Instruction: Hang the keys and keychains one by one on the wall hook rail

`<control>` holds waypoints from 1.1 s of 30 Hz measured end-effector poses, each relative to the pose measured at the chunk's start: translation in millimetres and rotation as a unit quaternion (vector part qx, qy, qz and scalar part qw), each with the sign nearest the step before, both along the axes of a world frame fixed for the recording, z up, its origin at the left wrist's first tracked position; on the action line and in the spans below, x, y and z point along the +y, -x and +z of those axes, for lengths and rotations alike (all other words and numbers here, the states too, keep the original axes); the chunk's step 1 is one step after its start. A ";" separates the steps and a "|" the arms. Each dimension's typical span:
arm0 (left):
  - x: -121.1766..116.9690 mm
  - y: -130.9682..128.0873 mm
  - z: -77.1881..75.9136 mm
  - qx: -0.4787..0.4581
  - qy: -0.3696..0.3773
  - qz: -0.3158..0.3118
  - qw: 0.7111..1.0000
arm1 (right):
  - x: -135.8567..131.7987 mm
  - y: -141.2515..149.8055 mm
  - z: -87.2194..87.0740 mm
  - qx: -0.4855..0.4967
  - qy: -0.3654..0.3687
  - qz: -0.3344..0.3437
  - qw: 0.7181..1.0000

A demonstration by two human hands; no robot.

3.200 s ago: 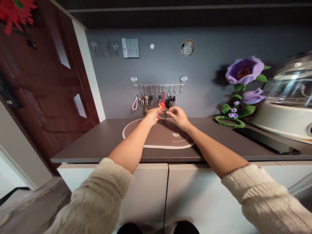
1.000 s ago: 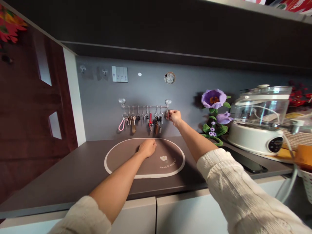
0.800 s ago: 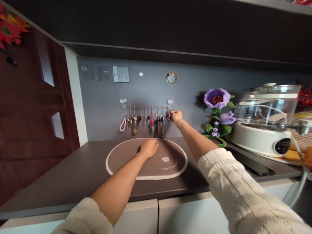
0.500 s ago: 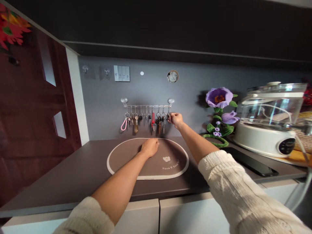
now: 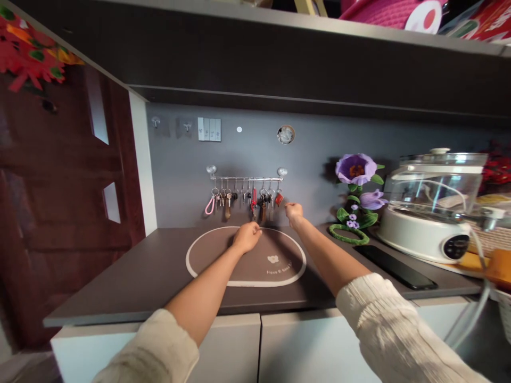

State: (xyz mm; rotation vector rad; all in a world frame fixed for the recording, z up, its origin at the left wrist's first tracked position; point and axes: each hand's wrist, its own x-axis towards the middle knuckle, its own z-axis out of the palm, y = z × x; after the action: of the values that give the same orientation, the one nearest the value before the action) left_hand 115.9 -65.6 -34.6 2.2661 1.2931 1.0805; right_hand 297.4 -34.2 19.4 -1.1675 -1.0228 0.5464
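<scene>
A metal key rack [image 5: 246, 178] is fixed to the grey wall, with several key bunches hanging from its hooks. A red-tagged key [image 5: 279, 199] hangs at the rack's right end. My right hand [image 5: 294, 213] floats just below and right of that key, fingers loosely curled, holding nothing I can see. My left hand [image 5: 247, 237] rests on the oval brown mat [image 5: 211, 260], fingers curled in a loose fist. A pink loop keyring [image 5: 209, 206] hangs at the rack's left end.
A purple knitted flower [image 5: 356, 175] stands right of the rack. A black phone [image 5: 395, 267] lies on the counter [image 5: 131, 282] beside a white cooker with a clear lid [image 5: 433, 207]. A dark wooden door [image 5: 59, 202] is at left; a dark shelf runs overhead.
My right hand has let go of the red-tagged key, which now hangs on the rack's last hook, and has dropped lower. My left hand stayed on the mat.
</scene>
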 end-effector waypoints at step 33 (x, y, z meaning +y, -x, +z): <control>-108.4 134.9 -0.9 -0.152 0.029 -0.153 0.976 | -161.8 84.5 -47.0 -0.137 -0.080 0.204 0.966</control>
State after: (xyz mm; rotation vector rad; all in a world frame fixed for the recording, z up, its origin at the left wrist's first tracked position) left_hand -19.1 -174.1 -35.4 2.0690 0.8133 1.1972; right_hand 212.8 -195.9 -27.6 -0.9055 -1.5357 0.6192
